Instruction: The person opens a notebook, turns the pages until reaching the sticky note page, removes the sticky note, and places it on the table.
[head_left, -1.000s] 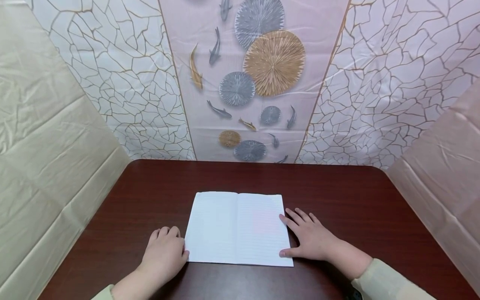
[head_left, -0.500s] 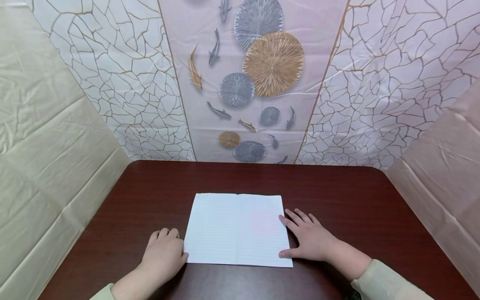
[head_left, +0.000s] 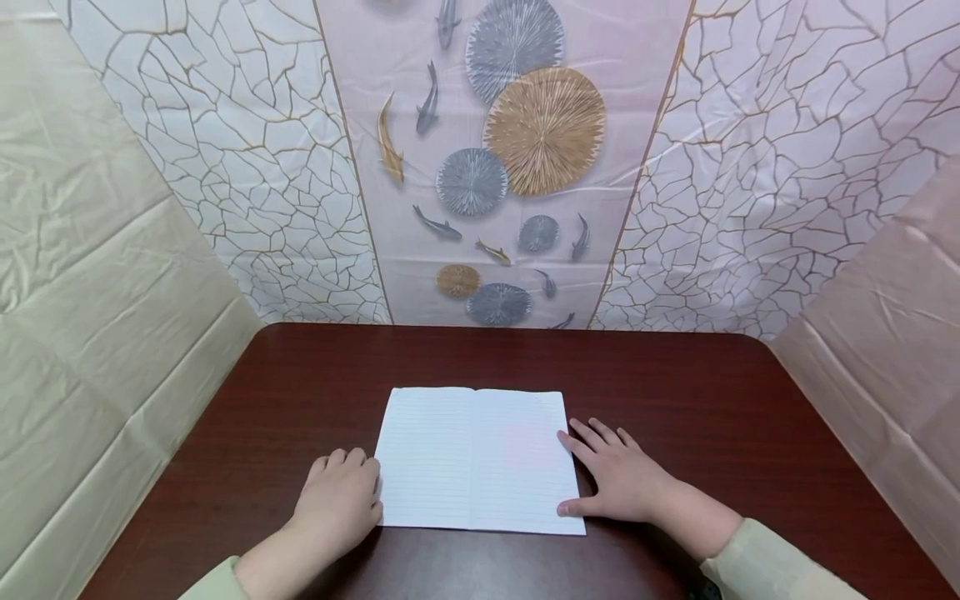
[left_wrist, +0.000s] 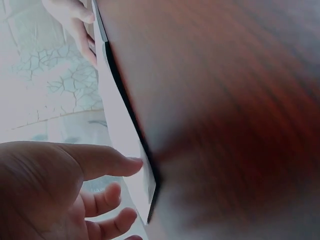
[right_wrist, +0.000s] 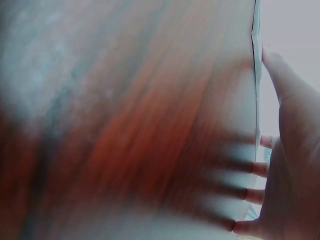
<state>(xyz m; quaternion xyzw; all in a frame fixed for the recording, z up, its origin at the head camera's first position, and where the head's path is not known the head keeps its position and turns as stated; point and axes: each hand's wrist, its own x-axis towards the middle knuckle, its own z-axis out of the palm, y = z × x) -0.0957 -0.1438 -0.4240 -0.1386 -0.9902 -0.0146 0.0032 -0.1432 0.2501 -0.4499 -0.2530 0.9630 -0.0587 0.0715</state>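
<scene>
In the head view, an open notebook (head_left: 424, 458) with white ruled pages lies flat on the dark red-brown table. My left hand (head_left: 337, 500) is at its lower left edge, covering part of the corner. Seen from the left wrist, the thumb (left_wrist: 127, 166) touches the page edge, while the other fingers are loosely bent and apart from it. At the right edge, my right hand (head_left: 626, 479) lies with its fingers spread. Its thumb and index fingertip rest on the right page; the other fingers reach past the edge onto the table.
The brown wooden table (head_left: 495, 354) has rounded far corners. Behind it hangs a patterned cloth (head_left: 300, 167) with fish and round leaf prints. Plain beige cloth (head_left: 112, 333) lines the left side, and a similar cloth (head_left: 885, 350) the right.
My left hand has shifted slightly right, over the notebook's left edge, and its fingers have changed their bend. The right hand and the notebook stay in place.
</scene>
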